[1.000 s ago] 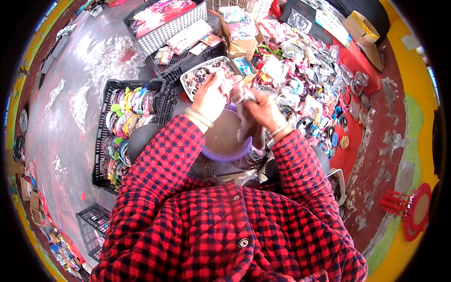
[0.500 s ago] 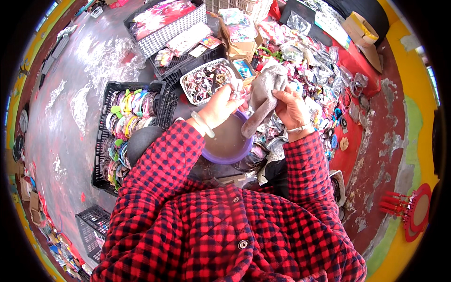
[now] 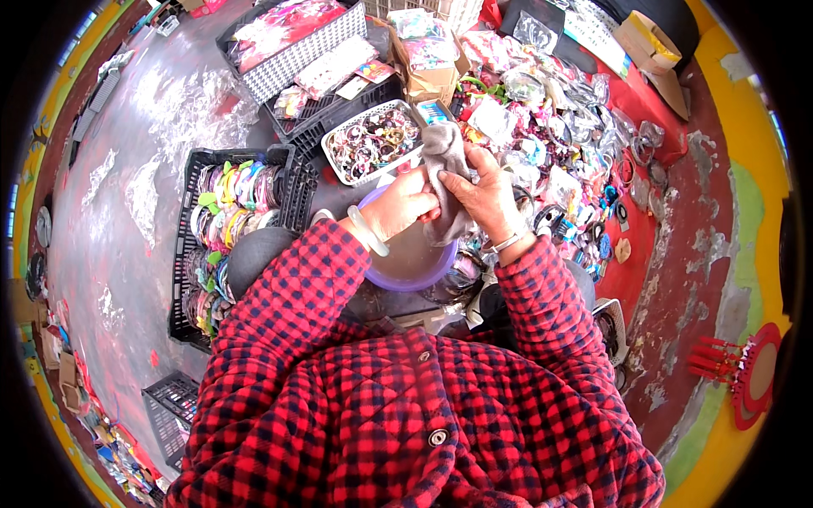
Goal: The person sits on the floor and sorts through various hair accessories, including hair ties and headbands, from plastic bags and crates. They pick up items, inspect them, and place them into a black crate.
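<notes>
My right hand (image 3: 489, 190) grips a damp-looking grey cloth (image 3: 442, 152), thumb on top, and the cloth hangs down between my two hands. Close against its left side, my left hand (image 3: 398, 206) has its fingers curled closed; what they hold is hidden. Both hands are above a purple basin (image 3: 410, 286) of cloudy water. Just beyond the basin stands a white basket (image 3: 340, 172) full of hair ties and bands.
Left of the basin, a black crate (image 3: 179, 262) holds rows of colourful headbands. Stacked crates (image 3: 296, 72) and a cardboard box (image 3: 432, 85) stand farther back. A heap of packaged accessories (image 3: 550, 127) spreads over a red sheet (image 3: 631, 245) to the right.
My right hand has brought the cloth left and down toward my left hand. The cloth is now bunched between the hands, and my left hand has lowered slightly.
</notes>
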Tool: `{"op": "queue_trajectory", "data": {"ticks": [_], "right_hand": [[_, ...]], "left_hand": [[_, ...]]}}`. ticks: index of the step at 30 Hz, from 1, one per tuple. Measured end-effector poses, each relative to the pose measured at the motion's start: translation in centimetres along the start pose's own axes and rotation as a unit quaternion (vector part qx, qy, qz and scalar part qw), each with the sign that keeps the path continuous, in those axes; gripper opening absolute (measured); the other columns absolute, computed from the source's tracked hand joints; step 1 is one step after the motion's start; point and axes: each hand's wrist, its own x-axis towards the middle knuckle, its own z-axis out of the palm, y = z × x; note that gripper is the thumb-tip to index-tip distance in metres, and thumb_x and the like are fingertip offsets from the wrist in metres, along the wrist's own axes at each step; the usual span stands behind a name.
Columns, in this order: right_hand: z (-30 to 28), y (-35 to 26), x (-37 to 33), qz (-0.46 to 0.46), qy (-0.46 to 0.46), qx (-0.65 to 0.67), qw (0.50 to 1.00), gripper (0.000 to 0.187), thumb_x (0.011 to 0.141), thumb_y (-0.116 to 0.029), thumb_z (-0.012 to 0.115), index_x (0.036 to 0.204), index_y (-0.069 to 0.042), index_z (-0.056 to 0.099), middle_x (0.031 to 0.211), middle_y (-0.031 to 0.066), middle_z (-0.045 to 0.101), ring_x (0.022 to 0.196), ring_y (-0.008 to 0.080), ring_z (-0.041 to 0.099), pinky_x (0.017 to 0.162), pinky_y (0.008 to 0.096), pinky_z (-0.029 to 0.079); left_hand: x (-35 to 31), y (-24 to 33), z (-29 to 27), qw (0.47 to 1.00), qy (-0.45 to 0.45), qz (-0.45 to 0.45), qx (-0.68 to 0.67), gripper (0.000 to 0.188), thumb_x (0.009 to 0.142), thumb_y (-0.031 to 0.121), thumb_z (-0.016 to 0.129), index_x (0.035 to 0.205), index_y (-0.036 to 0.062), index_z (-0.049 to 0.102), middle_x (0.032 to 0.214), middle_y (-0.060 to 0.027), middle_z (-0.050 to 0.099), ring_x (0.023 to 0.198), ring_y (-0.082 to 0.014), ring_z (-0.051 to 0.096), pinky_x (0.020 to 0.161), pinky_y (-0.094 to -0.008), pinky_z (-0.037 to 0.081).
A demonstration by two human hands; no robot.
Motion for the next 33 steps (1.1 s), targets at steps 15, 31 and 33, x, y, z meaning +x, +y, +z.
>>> {"op": "queue_trajectory", "data": {"ticks": [15, 31, 33], "right_hand": [[-0.3, 2.4, 0.7, -0.008, 0.17, 0.032, 0.985, 0.032, 0.075, 0.0, 0.051, 0.106, -0.002, 0.052, 0.091, 0.0044, 0.062, 0.08, 0.013, 0.058, 0.072, 0.0252, 0.047], [-0.7, -1.7, -0.4, -0.173, 0.099, -0.244, 0.949, 0.024, 0.073, -0.017, 0.067, 0.087, -0.003, 0.054, 0.078, 0.0119, 0.058, 0.07, 0.0298, 0.059, 0.063, 0.0366, 0.047], [-0.8, -0.9, 0.1, -0.116, 0.132, -0.247, 0.953, 0.027, 0.073, -0.022, 0.065, 0.089, -0.003, 0.055, 0.079, 0.0164, 0.057, 0.073, 0.0356, 0.058, 0.064, 0.04, 0.047]], "left_hand": [[-0.4, -0.3, 1.6, 0.992, -0.12, -0.032, 0.002, 0.017, 0.083, 0.004, 0.048, 0.1, 0.0055, 0.044, 0.076, 0.0006, 0.041, 0.063, -0.0071, 0.042, 0.056, -0.0218, 0.037], [-0.6, 0.8, 0.9, 0.981, -0.014, 0.107, 0.162, 0.018, 0.093, 0.019, 0.043, 0.092, 0.0027, 0.051, 0.071, -0.0019, 0.053, 0.065, -0.0083, 0.049, 0.06, -0.0217, 0.041], [-0.7, 1.3, 0.9, 0.98, -0.056, 0.094, 0.168, 0.016, 0.093, 0.017, 0.044, 0.09, 0.0024, 0.051, 0.071, -0.0016, 0.053, 0.065, -0.0082, 0.049, 0.061, -0.022, 0.041]]}}
